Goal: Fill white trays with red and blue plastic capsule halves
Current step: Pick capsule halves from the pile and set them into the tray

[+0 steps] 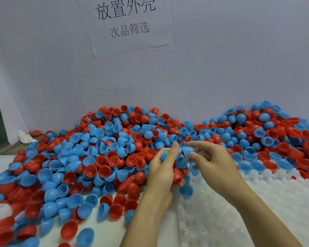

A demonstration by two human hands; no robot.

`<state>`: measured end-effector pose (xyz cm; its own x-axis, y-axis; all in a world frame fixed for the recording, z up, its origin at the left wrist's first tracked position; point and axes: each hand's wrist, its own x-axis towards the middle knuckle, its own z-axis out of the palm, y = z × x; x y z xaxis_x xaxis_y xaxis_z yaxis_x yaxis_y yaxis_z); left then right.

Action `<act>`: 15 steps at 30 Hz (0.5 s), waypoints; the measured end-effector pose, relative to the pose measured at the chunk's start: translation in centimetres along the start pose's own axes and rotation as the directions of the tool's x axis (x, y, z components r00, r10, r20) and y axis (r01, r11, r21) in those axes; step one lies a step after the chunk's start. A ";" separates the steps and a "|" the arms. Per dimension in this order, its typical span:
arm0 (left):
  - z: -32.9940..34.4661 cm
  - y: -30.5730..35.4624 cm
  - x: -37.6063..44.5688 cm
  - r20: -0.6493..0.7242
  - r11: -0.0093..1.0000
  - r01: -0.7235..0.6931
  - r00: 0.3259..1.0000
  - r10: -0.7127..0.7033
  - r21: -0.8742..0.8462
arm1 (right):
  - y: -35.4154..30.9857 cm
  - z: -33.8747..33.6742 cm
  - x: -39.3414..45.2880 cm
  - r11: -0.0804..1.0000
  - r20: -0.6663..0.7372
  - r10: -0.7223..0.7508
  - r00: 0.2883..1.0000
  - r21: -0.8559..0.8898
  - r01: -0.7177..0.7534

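A big heap of red and blue capsule halves [103, 154] covers the table from left to right. My left hand [163, 168] grips a handful of them, with blue halves up by the thumb and a red half [177, 176] low in the palm. My right hand [209, 157] pinches one blue half [187, 151] between thumb and forefinger, right beside the left hand's bunch. Below and to the right of both hands lies a white tray [239, 207] with rows of round pockets. A blue half [185, 191] sits at its left edge.
A white partition wall [221, 77] stands right behind the heap, with a paper sign [127, 22] in Chinese characters on it. A crumpled white tissue [25, 137] lies at the far left by the wall. Several loose halves lie scattered along the near left.
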<state>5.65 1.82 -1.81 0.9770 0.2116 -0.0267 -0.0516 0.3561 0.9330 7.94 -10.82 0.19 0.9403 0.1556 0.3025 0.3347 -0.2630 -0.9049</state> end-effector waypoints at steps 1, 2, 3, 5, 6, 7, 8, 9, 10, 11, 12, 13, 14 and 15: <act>0.0 0.1 0.0 0.000 1.000 0.010 1.000 -0.010 -0.001 | -0.1 0.0 0.0 0.999 -0.014 -0.008 1.000 0.034 0.009; 0.0 0.1 0.0 0.007 1.000 0.022 1.000 -0.022 0.000 | -0.2 -0.1 0.0 0.997 -0.026 -0.019 0.999 0.073 0.021; 0.0 0.2 0.0 0.018 0.999 0.035 0.999 -0.035 -0.003 | -0.3 -0.1 0.0 0.993 -0.037 -0.029 0.999 0.109 0.033; 0.0 0.4 -0.2 0.031 0.998 0.060 0.998 -0.060 -0.019 | -0.5 -0.1 0.0 0.987 -0.054 -0.042 0.998 0.153 0.050; 0.1 0.5 -0.3 0.031 0.997 0.071 0.997 -0.070 -0.027 | -0.6 0.0 -0.1 0.985 -0.062 -0.047 0.997 0.163 0.057; 0.1 0.5 -0.3 0.031 0.996 0.083 0.996 -0.082 -0.028 | -0.6 0.0 -0.1 0.983 -0.073 -0.053 0.996 0.170 0.064; 0.1 0.5 -0.3 0.034 0.995 0.092 0.995 -0.091 -0.025 | -0.7 0.1 -0.1 0.982 -0.087 -0.058 0.995 0.176 0.073; 0.1 0.5 -0.3 0.041 0.995 0.095 0.995 -0.094 -0.019 | -0.7 0.2 -0.1 0.980 -0.106 -0.062 0.992 0.184 0.081; 0.2 0.5 -0.3 0.049 0.996 0.093 0.995 -0.092 -0.015 | -0.8 0.2 -0.1 0.976 -0.130 -0.065 0.989 0.196 0.090; 0.2 0.5 -0.4 0.055 0.996 0.090 0.995 -0.089 -0.013 | -0.9 0.2 0.0 0.972 -0.155 -0.069 0.986 0.210 0.101; 0.2 0.6 -0.4 0.058 0.996 0.086 0.995 -0.086 -0.008 | -1.0 0.3 0.0 0.969 -0.176 -0.074 0.982 0.219 0.112; 0.3 0.7 -0.5 0.061 0.996 0.085 0.995 -0.084 -0.004 | -1.0 0.3 0.0 0.968 -0.190 -0.079 0.979 0.221 0.121; 0.3 0.8 -0.5 0.063 0.996 0.084 0.994 -0.084 -0.004 | -1.1 0.2 0.0 0.966 -0.196 -0.084 0.977 0.226 0.128; 0.3 0.9 -0.6 0.066 0.997 0.083 0.994 -0.082 -0.007 | -1.2 0.2 -0.1 0.961 -0.196 -0.089 0.977 0.239 0.136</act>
<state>5.08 1.75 -0.83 0.9895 0.1205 -0.0796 0.0282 0.3790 0.9250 7.47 -10.33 1.21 0.9005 -0.0111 0.4347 0.4347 -0.0040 -0.9006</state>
